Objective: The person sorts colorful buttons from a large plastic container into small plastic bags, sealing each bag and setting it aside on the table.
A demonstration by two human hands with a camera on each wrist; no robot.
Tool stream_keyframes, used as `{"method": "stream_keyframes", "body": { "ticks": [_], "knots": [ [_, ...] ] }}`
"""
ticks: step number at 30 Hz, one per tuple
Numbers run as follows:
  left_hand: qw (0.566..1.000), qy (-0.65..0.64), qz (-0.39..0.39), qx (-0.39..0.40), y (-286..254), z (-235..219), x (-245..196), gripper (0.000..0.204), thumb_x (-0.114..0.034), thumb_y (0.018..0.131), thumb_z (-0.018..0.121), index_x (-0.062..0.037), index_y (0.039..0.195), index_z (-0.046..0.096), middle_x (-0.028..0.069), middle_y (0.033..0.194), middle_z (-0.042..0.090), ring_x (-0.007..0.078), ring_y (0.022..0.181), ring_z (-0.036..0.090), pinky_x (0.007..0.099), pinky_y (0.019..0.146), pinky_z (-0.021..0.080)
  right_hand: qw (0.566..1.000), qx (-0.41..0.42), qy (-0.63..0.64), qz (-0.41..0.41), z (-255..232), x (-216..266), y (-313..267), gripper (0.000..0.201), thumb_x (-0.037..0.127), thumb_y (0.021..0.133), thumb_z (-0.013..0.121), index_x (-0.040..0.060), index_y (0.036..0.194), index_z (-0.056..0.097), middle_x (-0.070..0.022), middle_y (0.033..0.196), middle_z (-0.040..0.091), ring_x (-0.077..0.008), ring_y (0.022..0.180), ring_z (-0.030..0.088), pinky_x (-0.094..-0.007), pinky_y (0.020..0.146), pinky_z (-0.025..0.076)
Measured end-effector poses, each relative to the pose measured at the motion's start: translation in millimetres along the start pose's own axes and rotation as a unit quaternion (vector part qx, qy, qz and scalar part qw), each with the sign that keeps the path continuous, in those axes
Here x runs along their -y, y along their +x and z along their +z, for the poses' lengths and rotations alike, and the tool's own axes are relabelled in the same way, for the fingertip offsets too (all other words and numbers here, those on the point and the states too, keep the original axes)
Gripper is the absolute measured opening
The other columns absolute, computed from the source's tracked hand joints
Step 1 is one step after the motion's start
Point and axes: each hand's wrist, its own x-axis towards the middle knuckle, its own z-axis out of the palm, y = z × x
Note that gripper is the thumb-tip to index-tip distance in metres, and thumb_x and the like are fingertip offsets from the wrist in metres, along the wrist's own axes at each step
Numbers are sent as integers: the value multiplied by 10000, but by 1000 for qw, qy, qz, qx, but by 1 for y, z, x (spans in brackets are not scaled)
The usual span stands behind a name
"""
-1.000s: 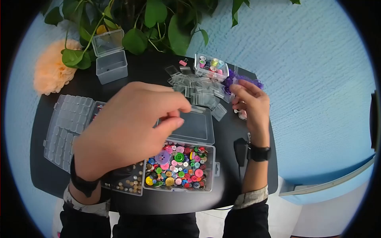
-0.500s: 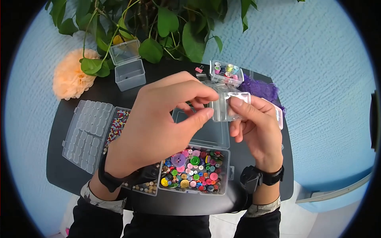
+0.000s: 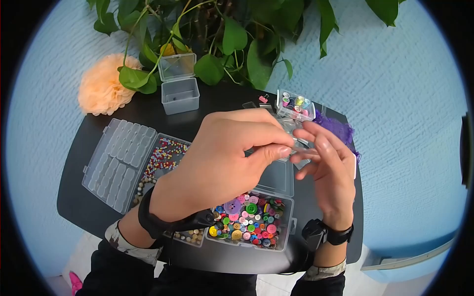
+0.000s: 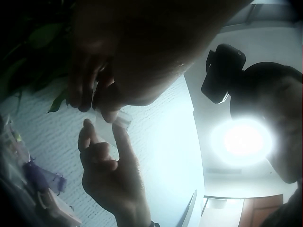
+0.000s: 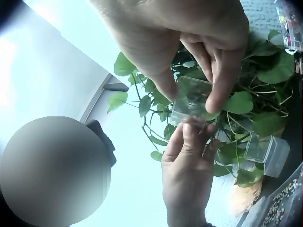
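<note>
Between both hands is a small clear plastic zip bag [image 5: 190,92], square and see-through, which appears almost edge-on in the head view. My left hand [image 3: 229,158] pinches one edge of it between thumb and forefinger. From the opposite side, my right hand [image 3: 333,170] holds it by thumb and fingertips, as the right wrist view shows. Both hands are raised over the table, in front of a pile of similar clear bags [image 3: 288,126] that they partly hide. Below them lies an open box [image 3: 288,227] full of coloured buttons, its clear lid [image 3: 279,176] folded back.
At left, a compartment organizer [image 3: 116,165] lies open with coloured beads [image 3: 165,155]. Farther back stand an open clear box [image 3: 180,103], a peach pompom flower [image 3: 108,89] and a leafy plant [image 3: 232,37]. A box of thread spools [image 3: 300,116], a pink clip [image 3: 264,98] and purple mesh [image 3: 335,128] are back right.
A second ago the hands were apart. They came together around the clear zip bag, which then faced the head camera and is now turned nearly edge-on.
</note>
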Motion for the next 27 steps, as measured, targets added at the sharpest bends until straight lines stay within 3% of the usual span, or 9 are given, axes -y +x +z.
{"method": "stream_keyframes", "body": {
  "ticks": [1, 4, 6, 12, 27],
  "knots": [
    [1000, 0, -1, -4, 0, 0, 1, 131, 12, 820, 741, -8, 949, 734, 79, 902, 701, 142, 743, 654, 247, 648, 509, 1000, 9, -26, -5, -3, 1, 0, 381, 185, 931, 674, -51, 1227, 628, -168, 1211, 662, -222, 890, 711, -286, 624, 583],
    [1000, -14, -9, -26, 0, 0, 1, 119, -10, 834, 744, 11, 950, 724, 85, 836, 707, 128, 682, 653, 242, 606, 495, 996, 44, -63, -35, -9, 0, 1, 399, 191, 914, 696, -47, 1228, 630, -170, 1192, 672, -220, 897, 712, -288, 632, 585],
    [999, -14, -51, -11, 0, -3, -5, 125, -5, 835, 737, 26, 956, 718, 91, 805, 708, 114, 664, 656, 235, 595, 489, 997, 57, -53, -29, -10, 0, -1, 349, 139, 905, 708, -46, 1196, 651, -169, 1120, 701, -219, 874, 715, -284, 622, 584],
    [997, -60, -56, -4, -1, -3, -3, 155, 15, 829, 718, 38, 982, 709, 121, 815, 726, 115, 715, 697, 240, 650, 548, 997, 31, -69, -17, -13, 0, 0, 204, 55, 900, 703, -52, 1073, 699, -175, 960, 733, -181, 708, 697, -274, 582, 574],
    [996, -76, -57, 0, -2, -3, -5, 184, 36, 821, 709, 52, 1003, 696, 120, 805, 732, 117, 715, 704, 242, 664, 563, 997, 34, -69, -15, -13, 2, -2, 174, 42, 899, 698, -48, 1048, 704, -174, 929, 737, -147, 653, 667, -257, 557, 551]
  ]
}}
